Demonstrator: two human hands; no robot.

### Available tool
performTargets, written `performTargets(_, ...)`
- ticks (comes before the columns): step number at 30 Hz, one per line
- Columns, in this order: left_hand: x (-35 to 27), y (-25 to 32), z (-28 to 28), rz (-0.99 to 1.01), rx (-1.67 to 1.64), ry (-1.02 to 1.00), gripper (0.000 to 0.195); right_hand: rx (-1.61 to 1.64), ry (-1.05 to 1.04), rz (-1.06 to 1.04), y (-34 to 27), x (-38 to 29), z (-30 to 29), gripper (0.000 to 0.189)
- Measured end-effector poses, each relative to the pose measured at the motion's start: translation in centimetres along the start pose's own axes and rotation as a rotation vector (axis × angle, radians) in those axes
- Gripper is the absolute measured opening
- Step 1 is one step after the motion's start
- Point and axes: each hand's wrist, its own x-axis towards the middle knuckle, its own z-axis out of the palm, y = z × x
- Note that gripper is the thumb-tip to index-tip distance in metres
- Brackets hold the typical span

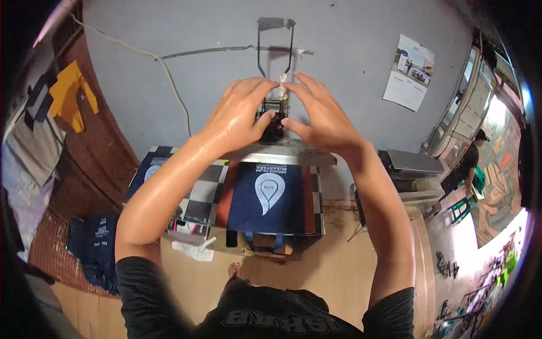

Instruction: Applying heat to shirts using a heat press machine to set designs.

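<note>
My left hand and my right hand are raised in front of a heat press. Thumbs and fingers curve inward, and nothing shows in either palm. Both index fingertips come close to a white taped piece on the press; whether they touch it cannot be told. The press's lever handle stands upright above my hands. Beneath the blurred edge of the flat metal platen, a navy fabric bag with a white printed emblem lies on the checkered table, handles towards me.
Another navy bag lies at the table's left end. More navy bags are stacked at lower left near hanging clothes. A pale cable runs down the wall. On the right, a person bends over a green stool.
</note>
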Motion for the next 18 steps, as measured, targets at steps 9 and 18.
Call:
performTargets(9,-8.8,4.3,-1.9,-0.137,-0.12,-0.003,0.046,0.185,-0.003,0.025,-7.4,-5.8,0.5,0.066)
performTargets(18,-19.1,5.5,-0.8,-0.203,-0.353,0.031,0.04,0.168,-0.048,0.218,-13.8,-11.1,2.8,0.063)
